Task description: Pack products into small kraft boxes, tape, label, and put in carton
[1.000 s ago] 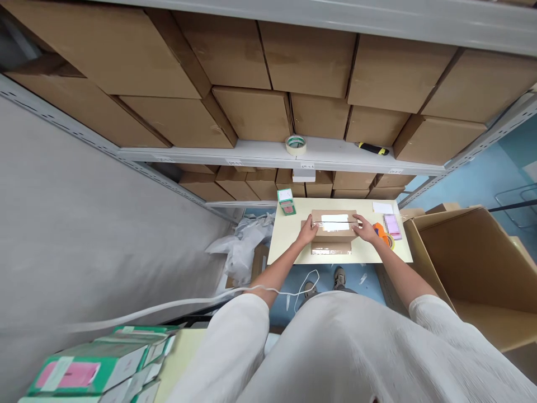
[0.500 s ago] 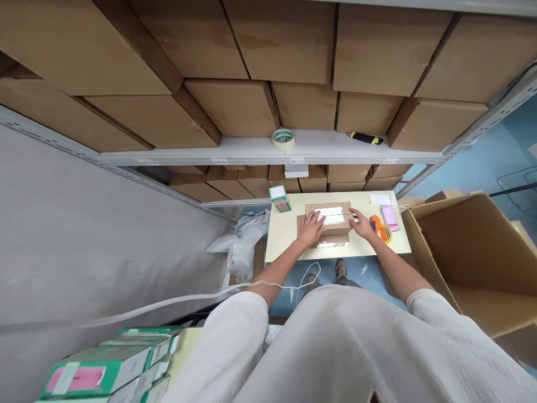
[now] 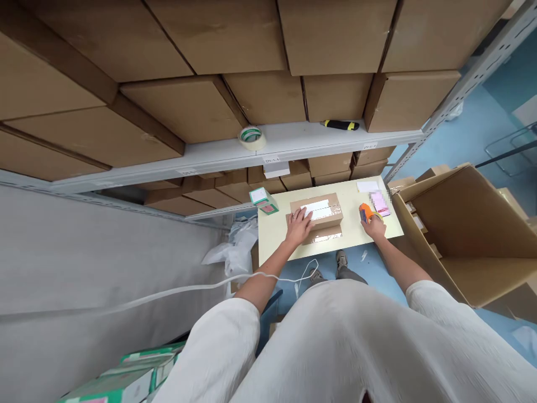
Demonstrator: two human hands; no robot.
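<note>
A small cardboard box (image 3: 328, 220) with a white label and shiny clear tape lies on the pale yellow table (image 3: 274, 242). On its left end rests my left hand (image 3: 298, 225), fingers spread over the top. At the table's right side, my right hand (image 3: 375, 226) has its fingers closed round an orange tape dispenser (image 3: 366, 211). Beside the dispenser is a pink item (image 3: 380, 204), partly blurred. A white paper (image 3: 367, 186) lies behind it. The green and white box (image 3: 264, 200) stands at the table's back left corner.
Shelves of cardboard boxes (image 3: 335, 42) rise behind the table. On the shelf edge are a tape roll (image 3: 252, 138) and a black and yellow cutter (image 3: 342, 125). A large open carton (image 3: 474, 224) stands at right. A white cable (image 3: 176, 290) crosses in front.
My right hand has left the small box, moved right and taken hold of the orange dispenser. My left hand stays on the box. The whole view has shifted and tilted.
</note>
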